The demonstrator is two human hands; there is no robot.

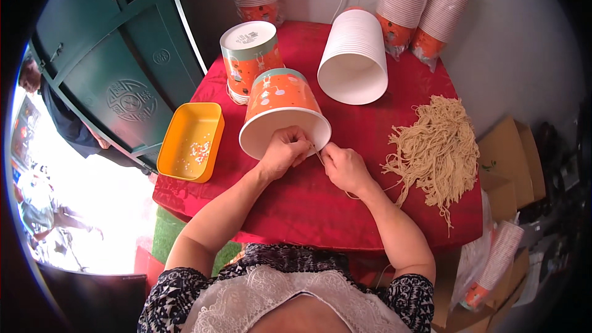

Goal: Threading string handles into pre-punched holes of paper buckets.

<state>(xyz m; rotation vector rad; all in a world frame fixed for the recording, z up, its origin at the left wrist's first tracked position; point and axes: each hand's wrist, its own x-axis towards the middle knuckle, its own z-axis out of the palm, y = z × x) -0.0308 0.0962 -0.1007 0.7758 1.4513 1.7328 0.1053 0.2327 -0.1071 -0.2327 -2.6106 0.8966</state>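
Both hands were seen at the near middle of the red table. The left hand was closed on the rim of a tilted orange cup, its mouth turned toward the person. The right hand was just beside it, fingers pinched together on a thin pale string that ran between the two hands at the cup's rim; a loose tail trailed below the wrist. The cup was judged light and thin-walled paper, easily dented, best held at the stiffer rolled rim. The string was judged limp and slight, to be gripped close to its end. To the right a loose heap of strings lay on the cloth, well apart from the hands. To the left an orange tray with small pale bits was set at the table's edge. Farther back a lidded cup stood upright, a white stack lay on its side, and sleeved stacks leaned against the wall.
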